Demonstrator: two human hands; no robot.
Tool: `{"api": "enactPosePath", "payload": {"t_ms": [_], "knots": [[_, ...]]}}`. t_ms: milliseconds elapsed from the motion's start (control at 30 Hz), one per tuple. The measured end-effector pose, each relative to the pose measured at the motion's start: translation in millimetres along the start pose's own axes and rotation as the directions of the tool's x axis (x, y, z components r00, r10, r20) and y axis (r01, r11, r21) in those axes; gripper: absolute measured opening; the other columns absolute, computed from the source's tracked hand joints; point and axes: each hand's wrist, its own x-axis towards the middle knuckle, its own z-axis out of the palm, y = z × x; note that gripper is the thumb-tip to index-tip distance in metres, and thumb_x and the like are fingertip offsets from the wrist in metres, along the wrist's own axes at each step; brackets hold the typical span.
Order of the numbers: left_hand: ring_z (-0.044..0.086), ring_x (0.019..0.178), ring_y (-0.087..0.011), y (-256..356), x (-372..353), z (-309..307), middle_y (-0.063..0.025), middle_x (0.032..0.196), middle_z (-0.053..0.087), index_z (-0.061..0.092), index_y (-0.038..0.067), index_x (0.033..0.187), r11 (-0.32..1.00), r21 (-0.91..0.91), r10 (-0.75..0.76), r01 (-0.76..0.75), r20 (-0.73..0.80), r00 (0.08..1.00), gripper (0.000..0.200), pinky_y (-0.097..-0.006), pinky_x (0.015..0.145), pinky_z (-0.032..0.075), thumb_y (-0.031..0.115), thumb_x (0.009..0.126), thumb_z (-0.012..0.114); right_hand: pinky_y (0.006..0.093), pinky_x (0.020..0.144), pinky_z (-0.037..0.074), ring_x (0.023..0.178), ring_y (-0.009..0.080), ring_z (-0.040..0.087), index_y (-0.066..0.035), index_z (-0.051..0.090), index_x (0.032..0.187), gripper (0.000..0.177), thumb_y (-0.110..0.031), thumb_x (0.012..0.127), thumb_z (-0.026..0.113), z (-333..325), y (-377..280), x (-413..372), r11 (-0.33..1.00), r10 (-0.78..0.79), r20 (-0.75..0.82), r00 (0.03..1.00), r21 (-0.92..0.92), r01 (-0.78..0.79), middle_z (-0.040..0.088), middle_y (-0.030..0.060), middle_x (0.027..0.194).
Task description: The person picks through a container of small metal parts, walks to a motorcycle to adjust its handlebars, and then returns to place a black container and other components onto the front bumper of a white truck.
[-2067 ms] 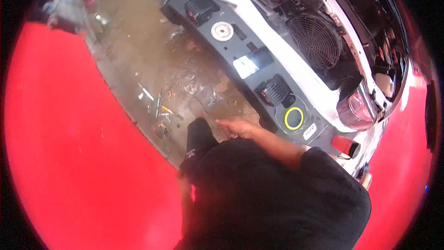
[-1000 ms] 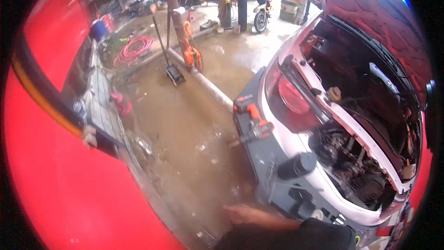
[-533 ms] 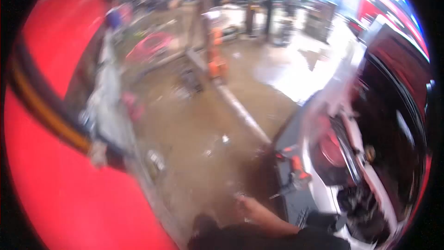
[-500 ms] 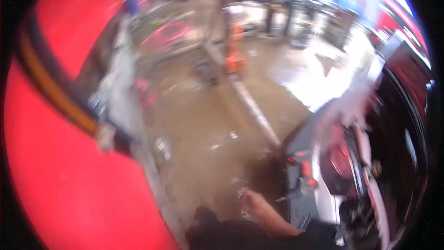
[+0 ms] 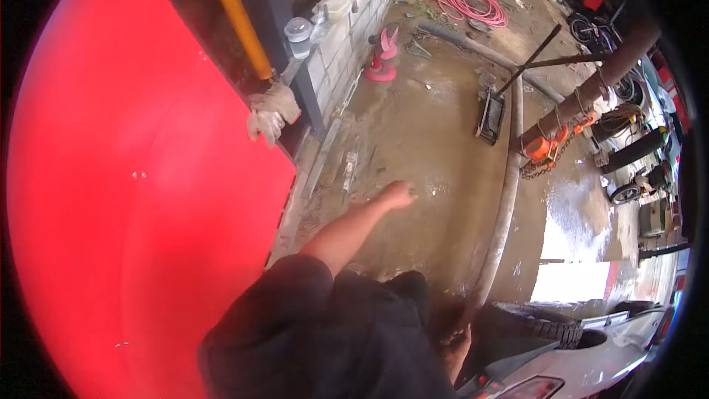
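My left hand (image 5: 399, 194) is stretched forward over the brown, wet-looking floor (image 5: 413, 140), at the end of a bare forearm. Its fingers curl downward, and whether they hold anything is too small to tell. Low in the view, my right hand (image 5: 458, 347) hangs close to my dark clothing, left of a light-coloured car (image 5: 598, 358) and its tail light. Something dark is near its fingers, but I cannot make it out. A large red panel (image 5: 140, 177) fills the left side.
A block wall (image 5: 336, 52) carries a plastic cup (image 5: 298, 35). Beyond are a pink cone (image 5: 380, 66), a coiled pink hose (image 5: 473, 6) and a long-handled dustpan (image 5: 491, 114). A pipe (image 5: 508, 207) crosses the floor near a post with an orange chain hoist (image 5: 543, 149).
The view has swung, so the car now sits lower right and the block wall shows clearly. My left arm has come into view, and my right hand appears lower and nearer the car.
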Motion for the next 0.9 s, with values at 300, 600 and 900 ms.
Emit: {"api": "enactPosePath", "payload": {"t_ms": [300,600,900], "knots": [[0.056,0.113,-0.0341,-56,-22,91,-0.0191,0.121,0.059,0.052,0.008,0.128,0.99,0.087,-0.141,0.113,0.493,0.858,0.062,-0.0436,0.097,0.043,0.049,0.083,0.063,0.0279,0.068,0.048,0.077,0.0119,0.057,-0.011,0.058,0.099,0.021,-0.031,0.095,0.051,52,-73,126,0.986,0.076,0.206,0.976,-0.159,-0.044,0.058,-0.0019,0.082],[0.025,0.135,-0.0286,-122,47,43,-0.0201,0.145,0.029,0.027,0.0,0.142,0.984,0.18,-0.147,0.003,0.792,0.592,0.059,-0.0372,0.11,0.024,0.031,0.096,0.048,0.0292,0.049,0.038,0.061,0.0137,0.048,-0.009,0.06,0.091,0.026,-0.035,0.088,0.063,112,-182,116,1.0,-0.031,-0.071,0.997,-0.003,0.031,0.053,0.0013,0.073],[0.054,0.108,-0.0281,-72,331,43,-0.0195,0.121,0.055,0.05,-0.002,0.126,0.618,0.534,-0.511,-0.577,0.831,0.223,0.046,-0.0384,0.088,0.046,0.028,0.091,0.055,0.0274,0.037,0.03,0.041,0.0115,0.042,-0.008,0.054,0.074,0.033,-0.036,0.088,0.065,77,30,5,0.704,-0.119,-0.542,0.832,0.544,0.456,0.049,0.0005,0.058]]}}
